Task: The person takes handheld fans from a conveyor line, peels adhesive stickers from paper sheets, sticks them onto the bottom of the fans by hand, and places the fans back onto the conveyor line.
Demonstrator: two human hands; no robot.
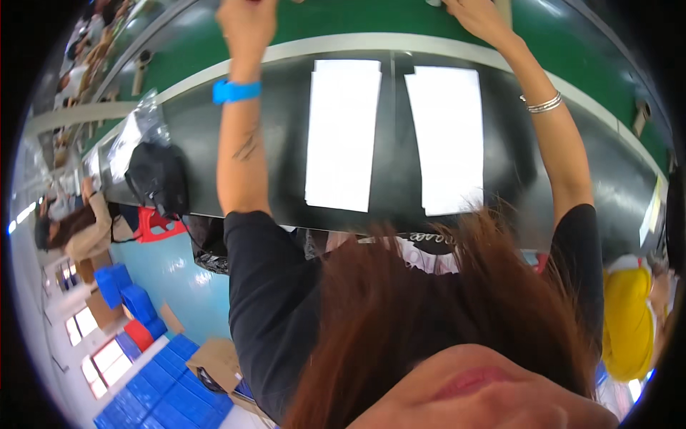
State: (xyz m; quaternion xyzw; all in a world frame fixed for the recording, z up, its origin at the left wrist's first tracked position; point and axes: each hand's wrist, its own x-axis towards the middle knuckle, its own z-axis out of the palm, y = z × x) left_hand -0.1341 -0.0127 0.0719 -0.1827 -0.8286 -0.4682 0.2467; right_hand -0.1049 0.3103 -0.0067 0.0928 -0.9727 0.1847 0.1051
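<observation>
Both my arms reach forward over a dark bench to a green strip, the conveyor belt (357, 18), at the upper edge of the picture. My left hand (246, 28), above a blue wristband, is over the belt; its fingertips are cut off, with a small dark red bit at the very edge. My right hand (480, 20), with silver bangles on the forearm, also reaches over the belt; a small whitish thing lies by its cut-off fingers. Between my forearms lie two stacks of white sheets, a left stack (344, 136) and a right stack (450, 139), slightly uneven, touched by neither hand.
A pale rail (400, 43) divides bench from belt. On the left of the bench sit a black bag (157, 175) and clear plastic (139, 132). A red stool (158, 225), blue boxes (168, 379) and a cardboard carton (216, 361) stand on the floor. A person in yellow (629, 322) is at right.
</observation>
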